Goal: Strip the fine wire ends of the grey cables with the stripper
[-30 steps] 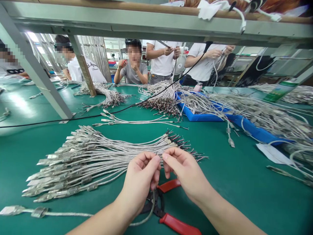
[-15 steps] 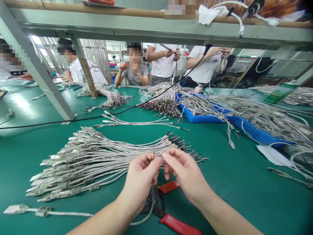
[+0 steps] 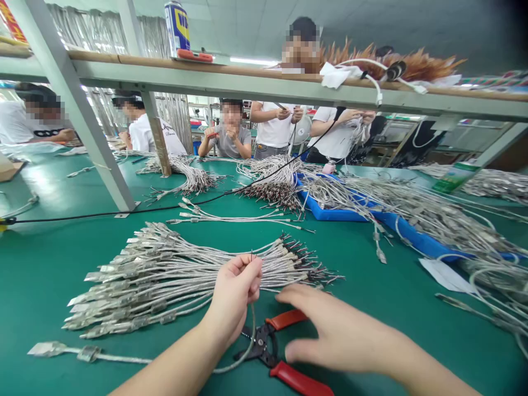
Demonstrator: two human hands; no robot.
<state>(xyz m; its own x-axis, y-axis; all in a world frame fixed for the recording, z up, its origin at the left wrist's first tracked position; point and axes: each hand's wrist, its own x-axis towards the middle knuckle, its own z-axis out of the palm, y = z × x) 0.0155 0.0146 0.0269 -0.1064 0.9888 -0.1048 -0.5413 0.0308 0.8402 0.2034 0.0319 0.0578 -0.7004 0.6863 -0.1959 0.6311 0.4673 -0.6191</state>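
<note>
My left hand (image 3: 238,291) pinches the stripped end of a grey-white USB cable (image 3: 119,359); thin dark wires poke up above the fingertips. Its cord runs down from the hand, loops over the tool and passes behind my left forearm to the plug at lower left. My right hand (image 3: 334,324) is spread, thumb apart from the fingers, over the wire strippers (image 3: 303,378) with red handles, which lie on the table below. I cannot tell whether it touches a handle. Behind my left hand lies a wide bundle of similar cables (image 3: 185,269), plugs left, wire ends right.
A green table (image 3: 396,341) carries blue trays (image 3: 338,213) heaped with cables at right. A black cord (image 3: 185,202) crosses the table. A metal shelf frame (image 3: 247,80) spans overhead, its post standing at left, with a spray can (image 3: 177,30) on top. Several people work across the table.
My right hand has let go of the cable end and moved down and right, opening above the strippers. My left hand keeps its pinch. The view has tilted up, showing more above the shelf.
</note>
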